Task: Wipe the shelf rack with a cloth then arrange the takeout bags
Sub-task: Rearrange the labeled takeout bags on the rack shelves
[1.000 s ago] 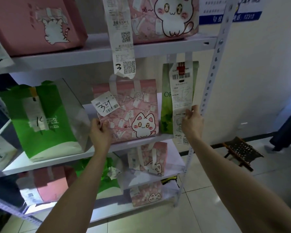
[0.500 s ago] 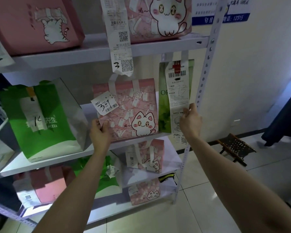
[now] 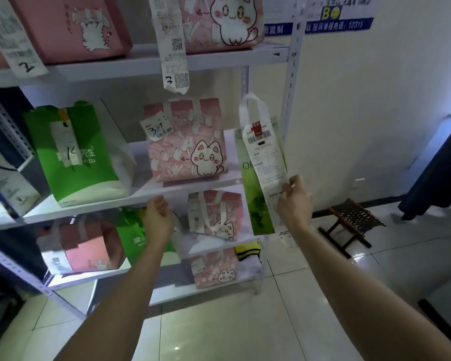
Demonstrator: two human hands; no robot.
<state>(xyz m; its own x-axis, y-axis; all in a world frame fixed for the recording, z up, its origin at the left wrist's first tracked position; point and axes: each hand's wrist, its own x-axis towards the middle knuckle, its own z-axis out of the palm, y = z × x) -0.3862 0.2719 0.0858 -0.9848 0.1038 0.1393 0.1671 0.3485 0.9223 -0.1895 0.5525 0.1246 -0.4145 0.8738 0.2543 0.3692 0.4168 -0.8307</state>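
- Your right hand (image 3: 294, 201) is now tilting the slim green bag (image 3: 255, 204) off the shelf (image 3: 141, 196), right of the pink bag marked 34 (image 3: 185, 149), pinching bag and receipt (image 3: 266, 157).
- Your left hand (image 3: 158, 217), off that pink bag, is hovering just below it, fingers loosely curled, empty.
- Four cat-face bags (image 3: 232, 22) and three green bags (image 3: 81, 162) are showing.

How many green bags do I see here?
3: a big green bag on the middle shelf, a green bag one shelf lower behind the left hand, a pale green bag gripped by the right hand. Others may be hidden.
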